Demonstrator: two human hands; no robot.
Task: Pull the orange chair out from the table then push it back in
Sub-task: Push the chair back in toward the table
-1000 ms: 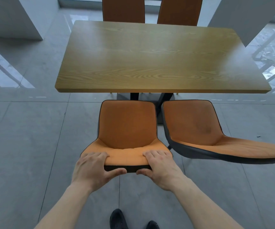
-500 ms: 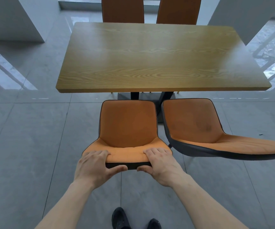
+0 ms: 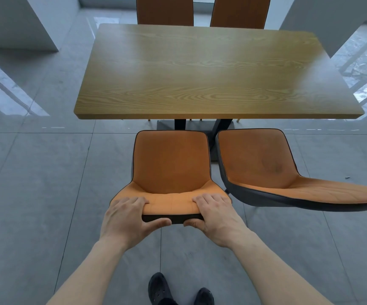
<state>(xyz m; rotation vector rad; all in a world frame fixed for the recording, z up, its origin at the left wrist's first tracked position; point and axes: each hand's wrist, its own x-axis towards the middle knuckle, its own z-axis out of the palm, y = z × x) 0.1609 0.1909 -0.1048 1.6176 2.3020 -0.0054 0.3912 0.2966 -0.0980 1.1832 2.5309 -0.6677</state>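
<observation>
Gripped at its backrest top by both hands, left hand (image 3: pixel 127 219) and right hand (image 3: pixel 216 216) with fingers curled over and thumbs beneath, the chair (image 3: pixel 171 170) is stood clear of the table (image 3: pixel 217 71) edge, apparently fully out, so a straight forward push is called for.

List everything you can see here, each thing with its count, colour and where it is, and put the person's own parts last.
table: one, light wood top on a dark base, centre.
held chair: one, orange with dark shell, clear of the table's near edge, gripped at its backrest top.
neighbouring chair: one, orange with dark shell, right of the held chair, turned sideways.
far chairs: two, orange backs, beyond the table.
floor: grey tiles.
shoes: two, black, bottom centre.
left hand: on the backrest's left end.
right hand: on its right end.
</observation>
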